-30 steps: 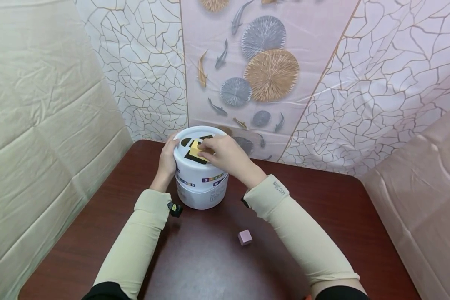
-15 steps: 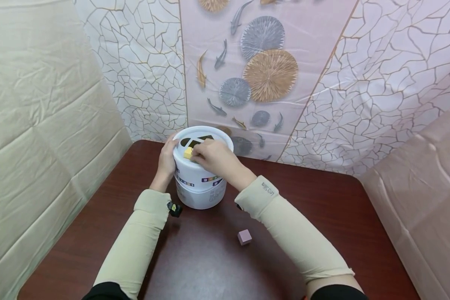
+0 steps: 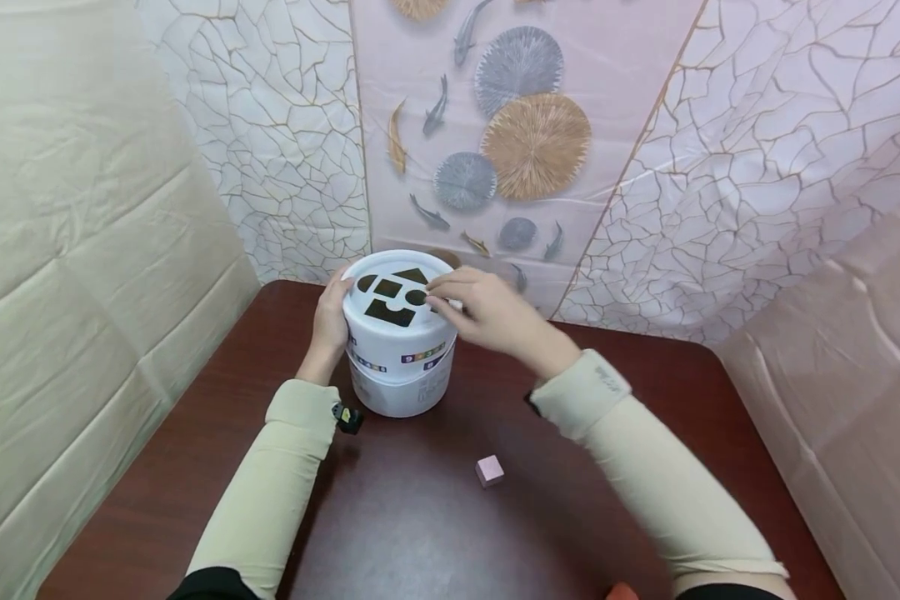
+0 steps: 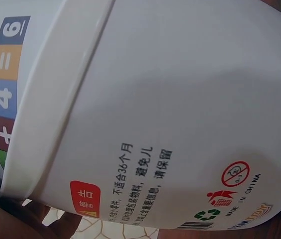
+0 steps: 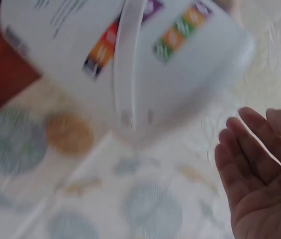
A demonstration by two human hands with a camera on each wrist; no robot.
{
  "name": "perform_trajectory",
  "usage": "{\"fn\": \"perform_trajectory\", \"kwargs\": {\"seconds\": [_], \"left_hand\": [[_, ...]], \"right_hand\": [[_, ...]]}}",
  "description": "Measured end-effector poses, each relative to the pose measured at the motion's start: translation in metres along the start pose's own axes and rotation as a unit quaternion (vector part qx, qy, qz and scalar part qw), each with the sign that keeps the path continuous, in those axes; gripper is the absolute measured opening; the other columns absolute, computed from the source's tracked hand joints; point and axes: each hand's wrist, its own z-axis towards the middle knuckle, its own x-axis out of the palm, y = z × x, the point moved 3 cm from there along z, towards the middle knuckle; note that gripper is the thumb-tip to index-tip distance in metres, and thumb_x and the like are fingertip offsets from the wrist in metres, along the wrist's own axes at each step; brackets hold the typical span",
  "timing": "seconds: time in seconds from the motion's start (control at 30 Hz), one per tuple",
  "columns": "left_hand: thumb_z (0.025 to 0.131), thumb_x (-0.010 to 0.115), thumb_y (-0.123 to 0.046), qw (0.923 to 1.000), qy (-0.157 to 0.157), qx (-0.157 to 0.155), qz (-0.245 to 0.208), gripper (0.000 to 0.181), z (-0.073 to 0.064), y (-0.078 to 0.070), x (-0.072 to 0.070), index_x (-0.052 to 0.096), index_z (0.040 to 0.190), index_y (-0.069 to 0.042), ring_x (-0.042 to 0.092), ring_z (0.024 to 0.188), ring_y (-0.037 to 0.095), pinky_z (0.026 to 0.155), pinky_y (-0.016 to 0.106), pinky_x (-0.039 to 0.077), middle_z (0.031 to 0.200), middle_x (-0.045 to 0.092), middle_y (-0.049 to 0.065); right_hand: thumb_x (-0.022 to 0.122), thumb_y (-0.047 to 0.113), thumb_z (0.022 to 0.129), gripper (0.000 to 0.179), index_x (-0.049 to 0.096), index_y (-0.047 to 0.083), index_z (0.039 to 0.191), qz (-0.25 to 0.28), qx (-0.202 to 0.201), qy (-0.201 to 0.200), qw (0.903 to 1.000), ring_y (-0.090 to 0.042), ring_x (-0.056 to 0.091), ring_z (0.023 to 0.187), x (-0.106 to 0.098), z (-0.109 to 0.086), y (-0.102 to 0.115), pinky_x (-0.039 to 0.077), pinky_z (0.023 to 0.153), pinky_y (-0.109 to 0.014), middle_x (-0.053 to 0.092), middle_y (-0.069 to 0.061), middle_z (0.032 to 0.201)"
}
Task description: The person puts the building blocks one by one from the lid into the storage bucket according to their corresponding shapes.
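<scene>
A white shape-sorter bucket (image 3: 399, 367) stands upright on the table, its lid cut with several dark shaped holes. My left hand (image 3: 332, 321) grips its left side, thumb near the lid's rim and other fingers mostly hidden behind. In the left wrist view the bucket's printed wall (image 4: 180, 99) fills most of the picture, with fingers at lower left. Above the right part of the lid is my right hand (image 3: 487, 310), fingers loosely extended and holding nothing. The right wrist view shows that hand (image 5: 259, 179) apart from the blurred bucket (image 5: 180, 89).
A small pink cube (image 3: 489, 471) lies on the dark red-brown table (image 3: 390, 517), nearer than the bucket. Part of an orange thing (image 3: 621, 592) shows at the bottom edge. A patterned cloth (image 3: 292, 142) hangs behind the table, with plain cloth at both sides.
The yellow block that my right hand held over the lid is out of sight, and the lid's holes show dark. My right hand has drawn back rightward, fingers loosened; the left hand keeps its grip.
</scene>
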Motion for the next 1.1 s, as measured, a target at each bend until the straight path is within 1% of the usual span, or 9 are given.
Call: {"fn": "perform_trajectory", "kwargs": {"seconds": [0.23, 0.5, 0.67, 0.73, 0.83, 0.9, 0.97, 1.07, 1.1], "left_hand": [[0.102, 0.035, -0.026, 0.9999, -0.002, 0.003, 0.01, 0.051, 0.0, 0.002, 0.001, 0.051, 0.148, -0.009, 0.04, 0.14, 0.017, 0.117, 0.033, 0.026, 0.151, 0.049, 0.005], [0.103, 0.034, -0.02, 0.9997, 0.012, -0.011, 0.017, 0.05, -0.009, -0.017, 0.002, 0.049, 0.148, -0.003, 0.038, 0.142, 0.025, 0.118, 0.039, 0.026, 0.153, 0.046, 0.012], [0.102, 0.034, -0.018, 0.9997, 0.01, -0.012, 0.016, 0.051, -0.018, -0.037, 0.004, 0.048, 0.147, 0.0, 0.039, 0.141, 0.026, 0.117, 0.036, 0.027, 0.152, 0.046, 0.016], [0.102, 0.034, -0.018, 0.9998, 0.01, -0.008, 0.017, 0.05, -0.019, -0.041, 0.003, 0.048, 0.147, 0.0, 0.039, 0.141, 0.026, 0.117, 0.036, 0.028, 0.152, 0.045, 0.016], [0.102, 0.035, -0.018, 0.9996, 0.008, -0.006, 0.027, 0.05, -0.019, -0.042, 0.002, 0.049, 0.147, -0.001, 0.039, 0.142, 0.025, 0.117, 0.037, 0.027, 0.152, 0.045, 0.016], [0.103, 0.035, -0.018, 0.9994, 0.009, -0.007, 0.033, 0.05, -0.019, -0.042, 0.001, 0.049, 0.147, -0.001, 0.038, 0.142, 0.026, 0.117, 0.038, 0.027, 0.153, 0.045, 0.015], [0.103, 0.035, -0.019, 0.9992, 0.007, -0.013, 0.036, 0.05, -0.017, -0.035, 0.0, 0.049, 0.147, -0.002, 0.038, 0.143, 0.025, 0.118, 0.039, 0.026, 0.153, 0.045, 0.014], [0.102, 0.035, -0.024, 0.9994, 0.003, -0.012, 0.034, 0.051, -0.012, -0.022, -0.001, 0.05, 0.148, -0.005, 0.037, 0.143, 0.023, 0.118, 0.037, 0.025, 0.153, 0.046, 0.011], [0.102, 0.035, -0.024, 0.9994, 0.002, -0.013, 0.032, 0.051, -0.012, -0.022, -0.001, 0.049, 0.148, -0.005, 0.036, 0.143, 0.023, 0.118, 0.037, 0.024, 0.154, 0.045, 0.011]], "right_hand": [[0.068, 0.012, 0.095, 0.016, 0.076, 0.01, 0.109, 0.024, 0.041, 0.036, 0.9982, -0.018, 0.067, 0.104, -0.051, -0.086, -0.001, 0.052, 0.092, -0.036, 0.074, -0.001, 0.108], [0.076, 0.008, 0.089, 0.018, 0.072, 0.02, 0.102, 0.073, 0.114, 0.069, 0.9884, -0.004, 0.065, 0.089, -0.045, -0.213, 0.03, 0.055, 0.076, -0.024, 0.068, 0.014, 0.098], [0.082, 0.028, 0.085, 0.034, 0.065, 0.026, 0.116, 0.122, 0.182, 0.15, 0.9641, -0.005, 0.061, 0.094, -0.028, -0.285, 0.058, 0.053, 0.076, -0.027, 0.061, 0.015, 0.107], [0.082, 0.035, 0.084, 0.047, 0.063, 0.026, 0.125, 0.146, 0.212, 0.192, 0.9471, -0.007, 0.058, 0.1, -0.023, -0.309, 0.066, 0.052, 0.077, -0.027, 0.058, 0.012, 0.114], [0.081, 0.033, 0.085, 0.057, 0.057, 0.022, 0.136, 0.234, 0.241, 0.239, 0.911, -0.006, 0.052, 0.102, -0.012, -0.337, 0.073, 0.049, 0.075, -0.024, 0.051, 0.002, 0.119], [0.077, 0.024, 0.09, 0.054, 0.053, 0.014, 0.138, 0.316, 0.26, 0.258, 0.8753, -0.007, 0.048, 0.1, -0.001, -0.349, 0.076, 0.046, 0.073, -0.022, 0.045, -0.007, 0.118], [0.067, 0.022, 0.098, 0.037, 0.056, 0.008, 0.131, 0.416, 0.366, 0.268, 0.7883, -0.011, 0.044, 0.095, 0.012, -0.356, 0.079, 0.044, 0.071, -0.021, 0.041, -0.009, 0.113], [0.054, 0.022, 0.104, 0.025, 0.058, 0.001, 0.116, 0.494, 0.528, 0.219, 0.6552, -0.018, 0.043, 0.091, 0.026, -0.362, 0.083, 0.043, 0.072, -0.022, 0.04, -0.013, 0.108], [0.055, 0.02, 0.102, 0.02, 0.059, 0.003, 0.112, 0.49, 0.52, 0.216, 0.666, -0.017, 0.043, 0.091, 0.028, -0.362, 0.083, 0.044, 0.07, -0.021, 0.041, -0.011, 0.106]]}}
